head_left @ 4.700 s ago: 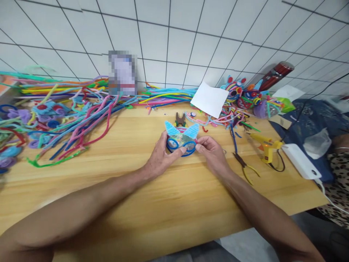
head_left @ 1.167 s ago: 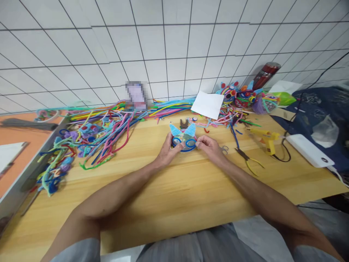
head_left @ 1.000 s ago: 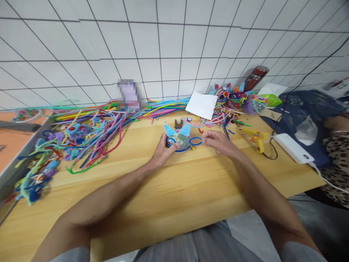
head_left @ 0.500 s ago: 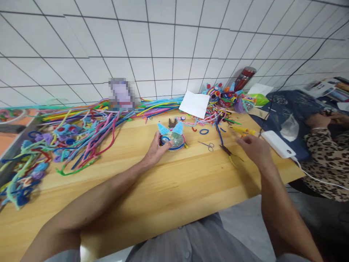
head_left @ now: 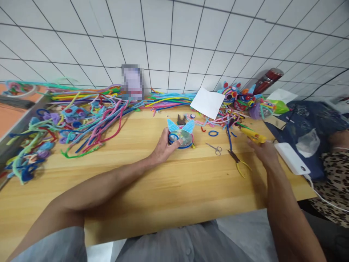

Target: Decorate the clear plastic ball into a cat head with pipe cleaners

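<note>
A clear round ornament (head_left: 186,138) with two light-blue pointed ears and a blue ring on its front rests in my left hand (head_left: 163,148), the thumb pressed on its face. At the right, my right hand (head_left: 263,150) grips a yellow glue gun (head_left: 253,135), its nozzle end pointing left. Between the hands lie small scissors (head_left: 215,148), a blue pipe-cleaner ring (head_left: 213,133) and pliers with yellow handles (head_left: 239,163). A dark blue pipe cleaner (head_left: 229,137) reaches the pliers' tips.
Heaps of pipe cleaners (head_left: 100,120) cover the left and back of the table (head_left: 152,189). White paper (head_left: 207,102), finished ornaments (head_left: 245,101), a red flask (head_left: 268,80) and a white power bank (head_left: 292,158) stand or lie rightward. Another person's leopard-print sleeve (head_left: 336,174) is at far right.
My right hand has taken hold of the yellow glue gun and raised it off the table. The view has shifted a little to the left; my left hand still holds the ornament.
</note>
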{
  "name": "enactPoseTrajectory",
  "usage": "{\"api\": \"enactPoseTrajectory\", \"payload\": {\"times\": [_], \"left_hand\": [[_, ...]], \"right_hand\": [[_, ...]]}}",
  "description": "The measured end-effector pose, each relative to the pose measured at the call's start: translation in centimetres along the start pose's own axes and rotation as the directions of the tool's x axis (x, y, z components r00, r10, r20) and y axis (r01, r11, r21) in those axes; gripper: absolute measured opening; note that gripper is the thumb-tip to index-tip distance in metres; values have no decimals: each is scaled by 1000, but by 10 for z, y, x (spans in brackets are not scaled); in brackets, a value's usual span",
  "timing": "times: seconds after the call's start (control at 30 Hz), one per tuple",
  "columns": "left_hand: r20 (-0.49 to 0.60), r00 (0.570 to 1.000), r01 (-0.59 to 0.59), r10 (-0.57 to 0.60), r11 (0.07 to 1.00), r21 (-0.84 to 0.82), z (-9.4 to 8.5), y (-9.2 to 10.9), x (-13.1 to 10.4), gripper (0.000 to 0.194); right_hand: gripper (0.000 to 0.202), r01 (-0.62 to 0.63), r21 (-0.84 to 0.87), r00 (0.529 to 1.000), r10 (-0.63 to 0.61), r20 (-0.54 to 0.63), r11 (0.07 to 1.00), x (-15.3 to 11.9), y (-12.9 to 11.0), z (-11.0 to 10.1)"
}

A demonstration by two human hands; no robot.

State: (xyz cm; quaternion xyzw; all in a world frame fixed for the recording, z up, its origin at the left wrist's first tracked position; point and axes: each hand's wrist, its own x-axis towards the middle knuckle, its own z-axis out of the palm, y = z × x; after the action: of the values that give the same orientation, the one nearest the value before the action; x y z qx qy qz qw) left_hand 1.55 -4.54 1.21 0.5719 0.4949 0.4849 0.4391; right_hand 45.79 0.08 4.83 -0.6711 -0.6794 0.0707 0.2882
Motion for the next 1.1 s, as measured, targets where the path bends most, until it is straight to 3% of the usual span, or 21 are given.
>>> {"api": "enactPoseTrajectory", "payload": {"times": [0.1, 0.2, 0.3, 0.4, 0.6, 0.93, 1.1], "left_hand": [[-6, 1000, -17, 17, 1000, -24, 3, -2, -1, 49], [17, 1000, -10, 11, 999, -32, 3, -1, -3, 51], [42, 999, 23, -22, 999, -29, 1, -1, -4, 51], [43, 999, 14, -13, 999, -35, 0, -2, -5, 51], [61, 998, -25, 29, 998, -66, 0, -5, -3, 55], [38, 997, -66, 67, 998, -14, 0, -6, -3, 53], [48, 998, -51, 50, 999, 14, 0, -3, -3, 53]], "right_hand": [[39, -15, 144, 998, 5, 66, 990, -18, -40, -1], [35, -27, 457, 981, -65, 185, 889, -43, -93, 5], [27, 44, 492, 940, -203, 275, 869, -61, -139, 14], [22, 153, 426, 895, -308, 324, 892, -68, -164, 22], [22, 262, 375, 838, -402, 369, 889, -71, -168, 33], [13, 216, 346, 874, -339, 347, 913, -76, -162, 34], [10, 238, 355, 857, -368, 362, 904, -73, -160, 35]]}}
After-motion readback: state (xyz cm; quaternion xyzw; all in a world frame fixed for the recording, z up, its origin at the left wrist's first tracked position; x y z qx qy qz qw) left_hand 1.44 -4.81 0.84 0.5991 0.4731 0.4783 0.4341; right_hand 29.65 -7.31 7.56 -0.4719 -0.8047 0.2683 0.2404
